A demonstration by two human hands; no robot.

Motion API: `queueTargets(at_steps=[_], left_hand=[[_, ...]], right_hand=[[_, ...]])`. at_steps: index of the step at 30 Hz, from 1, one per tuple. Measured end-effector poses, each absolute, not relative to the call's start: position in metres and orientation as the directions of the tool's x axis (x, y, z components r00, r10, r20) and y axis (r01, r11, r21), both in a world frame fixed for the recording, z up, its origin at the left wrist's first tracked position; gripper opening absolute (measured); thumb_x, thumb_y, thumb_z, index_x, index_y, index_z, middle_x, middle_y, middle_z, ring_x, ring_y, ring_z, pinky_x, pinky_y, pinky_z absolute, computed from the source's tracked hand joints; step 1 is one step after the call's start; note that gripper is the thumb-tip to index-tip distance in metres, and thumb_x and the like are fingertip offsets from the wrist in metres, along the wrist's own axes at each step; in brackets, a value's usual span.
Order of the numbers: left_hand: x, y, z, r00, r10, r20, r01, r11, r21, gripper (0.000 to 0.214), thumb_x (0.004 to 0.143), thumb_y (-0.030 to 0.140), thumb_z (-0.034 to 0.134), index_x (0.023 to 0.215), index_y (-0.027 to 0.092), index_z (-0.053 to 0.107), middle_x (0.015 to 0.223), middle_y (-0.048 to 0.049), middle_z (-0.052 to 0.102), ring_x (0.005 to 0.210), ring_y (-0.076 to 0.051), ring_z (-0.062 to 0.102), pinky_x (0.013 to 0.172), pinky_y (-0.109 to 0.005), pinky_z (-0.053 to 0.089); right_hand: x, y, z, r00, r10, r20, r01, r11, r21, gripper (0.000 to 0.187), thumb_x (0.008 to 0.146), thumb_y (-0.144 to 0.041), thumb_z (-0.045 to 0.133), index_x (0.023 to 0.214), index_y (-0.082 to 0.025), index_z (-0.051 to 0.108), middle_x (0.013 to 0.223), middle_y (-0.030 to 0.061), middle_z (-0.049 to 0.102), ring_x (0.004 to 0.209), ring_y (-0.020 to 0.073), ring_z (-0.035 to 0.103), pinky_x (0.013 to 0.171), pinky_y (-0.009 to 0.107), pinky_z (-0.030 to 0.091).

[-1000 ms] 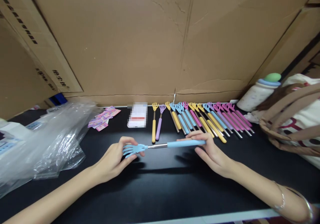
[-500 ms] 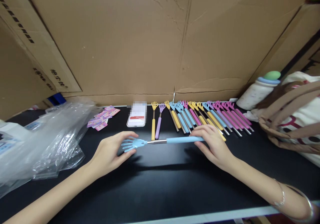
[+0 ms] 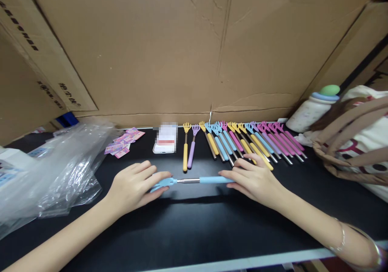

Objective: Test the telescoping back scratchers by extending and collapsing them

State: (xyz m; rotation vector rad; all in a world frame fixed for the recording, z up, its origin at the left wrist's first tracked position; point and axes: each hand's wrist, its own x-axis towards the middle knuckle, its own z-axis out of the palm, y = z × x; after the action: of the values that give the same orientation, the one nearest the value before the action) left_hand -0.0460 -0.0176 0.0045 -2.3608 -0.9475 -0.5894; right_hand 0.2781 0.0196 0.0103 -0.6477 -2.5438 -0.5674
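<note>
A light blue telescopic back scratcher (image 3: 215, 180) is held level above the black table, its short metal rod showing in the middle. My left hand (image 3: 131, 188) closes thumb and fingers on the claw-shaped head, partly covering its prongs. At the other end, my right hand (image 3: 259, 181) pinches the blue handle, hiding its tip. Just beyond lie a yellow back scratcher (image 3: 185, 157) and a purple back scratcher (image 3: 191, 154), side by side. Farther right, a row of several back scratchers (image 3: 257, 140) in yellow, blue, pink and purple lies with heads toward the back.
Clear plastic bags (image 3: 66, 171) are heaped at the left. Pink and purple cards (image 3: 123, 144) and a phone (image 3: 165, 146) lie toward the back. A white bottle (image 3: 312, 112) and a bag with brown straps (image 3: 336, 142) stand at the right. Cardboard (image 3: 169, 53) walls the back.
The blue back scratcher has come slightly lower and nearer. My left fingers have closed over its head, and my right hand has shifted a little left along the handle.
</note>
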Motion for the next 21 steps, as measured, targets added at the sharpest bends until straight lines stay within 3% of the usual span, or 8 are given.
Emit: queueTargets(at_steps=[7,13,21], left_hand=[[-0.056,-0.011,0.011,0.685,0.469,0.557,0.722,-0.538,-0.435,0.016,0.082,0.032,0.055,0.093,0.022,0.06,0.078,0.0006,0.064,0.072,-0.014,0.056,0.064,-0.026,0.04],[-0.096,-0.001,0.029,0.646,0.519,0.561,0.759,-0.354,-0.547,0.018,0.084,0.036,0.053,0.094,0.023,0.061,0.085,0.0003,0.066,0.081,-0.016,0.059,0.068,-0.026,0.041],[-0.117,0.001,0.041,0.578,0.592,0.562,0.797,-0.264,-0.543,0.028,0.088,0.045,0.042,0.096,0.025,0.06,0.081,0.0012,0.065,0.073,-0.014,0.059,0.056,-0.022,0.035]], right_hand=[[0.288,0.03,0.017,-0.786,0.303,0.54,0.569,0.695,0.439,0.012,0.087,-0.028,0.047,0.084,-0.021,0.057,0.071,-0.0011,0.061,0.074,0.0121,0.05,0.081,0.03,0.031],[0.328,0.055,0.029,-0.736,0.387,0.555,0.67,0.538,0.513,0.012,0.086,-0.027,0.049,0.086,-0.02,0.059,0.075,0.0014,0.063,0.081,0.0155,0.052,0.077,0.03,0.031],[0.354,0.066,0.042,-0.728,0.459,0.51,0.685,0.448,0.574,0.024,0.089,-0.031,0.041,0.085,-0.019,0.061,0.077,0.0062,0.06,0.08,0.0164,0.049,0.071,0.027,0.033]])
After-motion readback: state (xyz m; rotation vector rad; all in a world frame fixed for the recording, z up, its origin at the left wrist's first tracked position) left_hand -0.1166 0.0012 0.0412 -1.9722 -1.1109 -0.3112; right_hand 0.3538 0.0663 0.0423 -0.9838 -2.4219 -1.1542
